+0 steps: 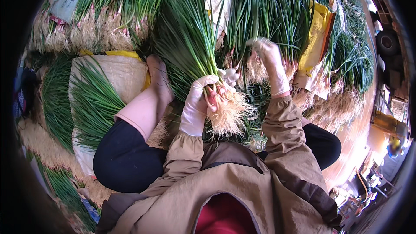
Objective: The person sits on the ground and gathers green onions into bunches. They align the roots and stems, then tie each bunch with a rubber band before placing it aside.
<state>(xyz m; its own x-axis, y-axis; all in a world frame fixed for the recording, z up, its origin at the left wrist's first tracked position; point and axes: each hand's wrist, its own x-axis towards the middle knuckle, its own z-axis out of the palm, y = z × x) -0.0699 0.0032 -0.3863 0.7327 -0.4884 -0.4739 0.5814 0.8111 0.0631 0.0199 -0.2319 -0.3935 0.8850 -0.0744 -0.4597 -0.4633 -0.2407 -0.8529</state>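
In a thin white glove, my left hand (201,96) is closed around a bunch of green garlic plants (212,71) just above their pinkish bulbs. The pale roots (229,115) hang towards my lap, and the long leaves spread up and away. My right hand (267,50), also gloved, is raised to the right of the bunch over the lower stems of other garlic plants (256,66). Its fingers are bent and blurred, so whether they grip a stem does not show.
More garlic bunches (89,27) lie in rows at the upper left and right. Woven sacks (112,71) lie between them, one yellow sack (312,42) at the right. My bare foot (159,78) rests beside the left sack. A vehicle wheel (387,43) stands at the far right.
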